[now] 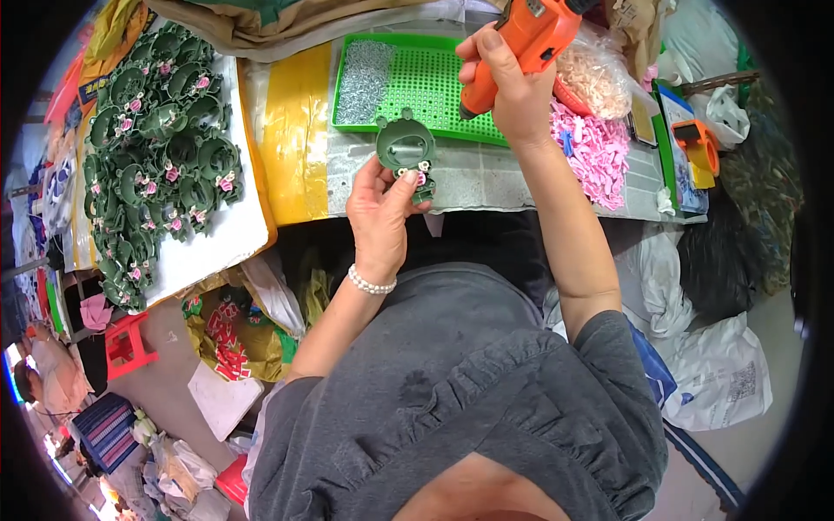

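At frame centre, the left hand pinches a dark green round plastic frog-shaped piece above the desk; the right hand grips an orange electric screwdriver. Fastening seems underway; next, its tip must meet the piece squarely.

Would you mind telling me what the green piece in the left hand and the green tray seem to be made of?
The green piece looks like moulded plastic, matte, with smooth rounded edges and a paler centre. The green tray also looks like plastic: bright, uniform colour with a regular grid of small holes or dimples. Neither can be confirmed by sight.
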The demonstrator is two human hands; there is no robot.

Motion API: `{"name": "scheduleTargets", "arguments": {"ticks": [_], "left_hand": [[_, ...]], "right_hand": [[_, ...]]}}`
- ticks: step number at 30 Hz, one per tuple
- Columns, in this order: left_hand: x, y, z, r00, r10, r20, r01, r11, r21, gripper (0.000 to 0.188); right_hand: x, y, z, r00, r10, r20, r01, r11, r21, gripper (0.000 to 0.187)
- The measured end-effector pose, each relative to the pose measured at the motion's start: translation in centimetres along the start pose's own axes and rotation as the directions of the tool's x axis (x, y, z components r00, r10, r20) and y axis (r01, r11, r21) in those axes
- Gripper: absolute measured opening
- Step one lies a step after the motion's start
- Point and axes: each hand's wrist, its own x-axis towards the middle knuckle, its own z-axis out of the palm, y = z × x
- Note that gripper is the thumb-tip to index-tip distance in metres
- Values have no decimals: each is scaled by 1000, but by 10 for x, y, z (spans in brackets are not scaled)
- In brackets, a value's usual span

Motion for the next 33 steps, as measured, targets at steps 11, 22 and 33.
{"name": "scheduleTargets", "arguments": {"ticks": [11, 22, 33], "left_hand": [[-2, -1, 2, 1000, 24, -13, -23, 1000, 14, 43], [-2, -2, 0, 1000, 23, -6, -23, 1000, 13, 46], [0, 0, 3, 999, 37, 13, -38, 998, 53, 50]], "right_hand": [[-8, 11, 6, 998, 60, -28, -56, 992, 109, 36], [-10, 18, 5, 1000, 23, -10, -21, 985, 170, 31], [-5, 8, 5, 1000, 10, -10, -8, 986, 166, 35]]}}
